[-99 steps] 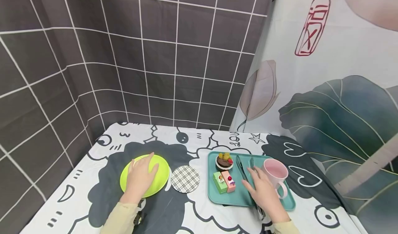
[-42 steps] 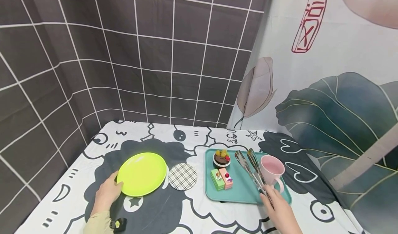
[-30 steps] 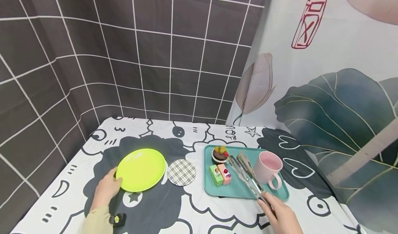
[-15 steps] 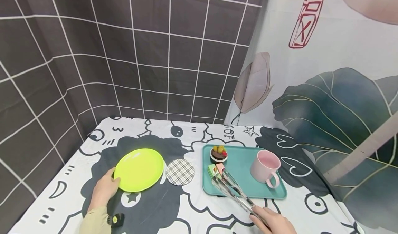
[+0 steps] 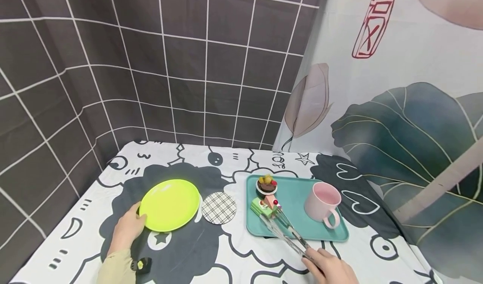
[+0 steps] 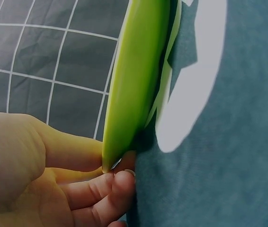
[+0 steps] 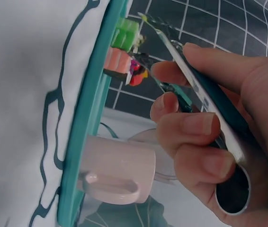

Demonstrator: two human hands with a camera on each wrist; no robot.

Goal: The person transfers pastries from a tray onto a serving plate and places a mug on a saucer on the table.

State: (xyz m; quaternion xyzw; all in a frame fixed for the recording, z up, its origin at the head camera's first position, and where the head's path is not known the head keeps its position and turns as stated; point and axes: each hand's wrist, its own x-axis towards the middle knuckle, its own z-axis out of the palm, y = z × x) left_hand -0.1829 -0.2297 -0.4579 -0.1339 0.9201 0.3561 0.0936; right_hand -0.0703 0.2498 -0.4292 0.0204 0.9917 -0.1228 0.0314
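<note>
My left hand (image 5: 127, 228) pinches the near-left rim of a lime-green plate (image 5: 170, 205), thumb above and fingers below in the left wrist view. My right hand (image 5: 329, 266) grips metal tongs (image 5: 298, 238) around their arms. Their spread tips reach two small cake slices on the teal tray (image 5: 298, 187): a green one (image 5: 260, 207) and a pink one (image 5: 272, 202) topped with a red berry. The tips lie close to the slices; whether they touch I cannot tell. In the right wrist view the slices (image 7: 124, 34) sit beyond the tongs.
Behind the slices stands a chocolate cupcake (image 5: 266, 187) with fruit on top. A pink mug (image 5: 322, 204) occupies the tray's right side. Between plate and tray lies a round checked coaster (image 5: 219, 208). Tiled-pattern cloth (image 5: 181, 87) hangs behind the table.
My left hand went from over the plate to its rim. The right hand took the tongs off the tray and brought them left to the slices. The green slice has turned slightly.
</note>
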